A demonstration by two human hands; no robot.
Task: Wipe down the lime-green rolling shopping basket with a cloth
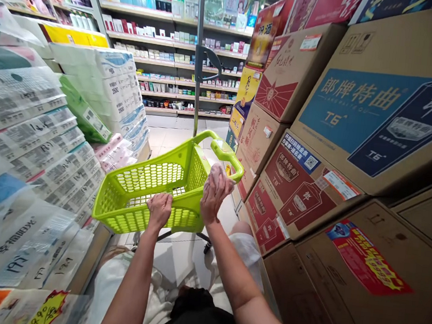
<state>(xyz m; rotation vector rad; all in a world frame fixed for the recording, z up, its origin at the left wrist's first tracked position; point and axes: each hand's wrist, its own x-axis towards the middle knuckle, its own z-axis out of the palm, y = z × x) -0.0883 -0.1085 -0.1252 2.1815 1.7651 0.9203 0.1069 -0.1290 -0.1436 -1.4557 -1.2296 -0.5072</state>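
Note:
A lime-green shopping cart [188, 200] with a perforated basket stands across the aisle in front of me, its basket pointing left. My left hand [159, 208] is closed over the near rim of the basket. Farther right, my right hand [211, 200] is closed on a crumpled pale pink cloth [220, 177], pressed against the cart near the end of its handle [226, 155]. Inside the basket I make out no goods, though part of its floor is hidden by the near wall and my hands.
Stacked liquor cartons [355, 105] rise close on my right. Wrapped tissue packs [29, 120] with price marks are piled on the left. A metal pole [201, 35] stands behind the cart. Shelves [175, 44] of small boxes line the back, beyond pale floor tiles [177, 122].

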